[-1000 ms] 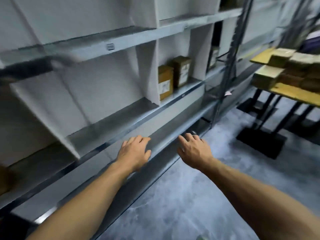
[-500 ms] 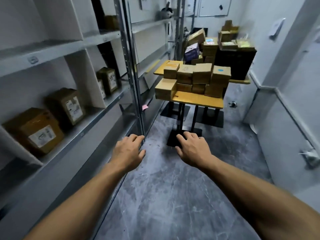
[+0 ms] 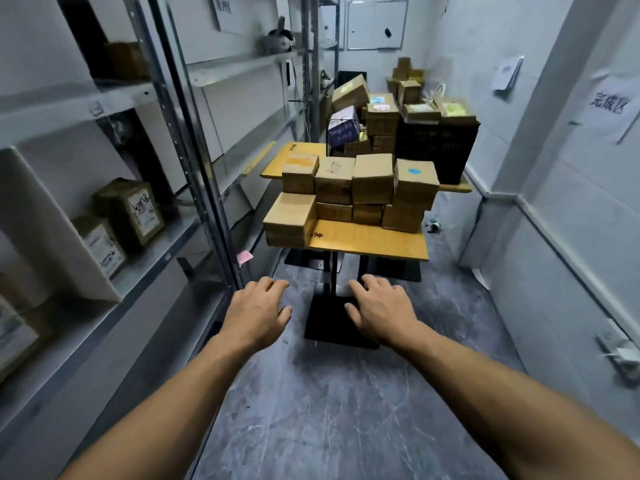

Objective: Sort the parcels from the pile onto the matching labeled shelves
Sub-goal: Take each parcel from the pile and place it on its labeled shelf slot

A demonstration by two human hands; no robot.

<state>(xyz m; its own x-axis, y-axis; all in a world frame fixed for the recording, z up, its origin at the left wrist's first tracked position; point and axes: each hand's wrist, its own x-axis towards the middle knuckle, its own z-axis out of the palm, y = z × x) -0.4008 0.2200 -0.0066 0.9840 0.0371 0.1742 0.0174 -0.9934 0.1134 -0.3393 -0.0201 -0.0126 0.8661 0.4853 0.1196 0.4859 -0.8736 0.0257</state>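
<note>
Beyond the fingertips of the left hand [image 3: 258,311] and right hand [image 3: 379,311], both empty with loosely curled fingers, plain brown cardboard parcels [image 3: 349,192] sit stacked on a yellow table [image 3: 367,239].

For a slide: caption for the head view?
Left hand and right hand, both empty, extend toward parcels stacked on a yellow table beside shelves.

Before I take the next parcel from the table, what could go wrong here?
The front-left parcel sits right at the corner of the yellow table; a bump may knock it off. The parcels behind it are stacked two high, so pulling a lower one could topple the upper ones. The table's black base lies on the floor ahead and a foot may catch it.
</note>
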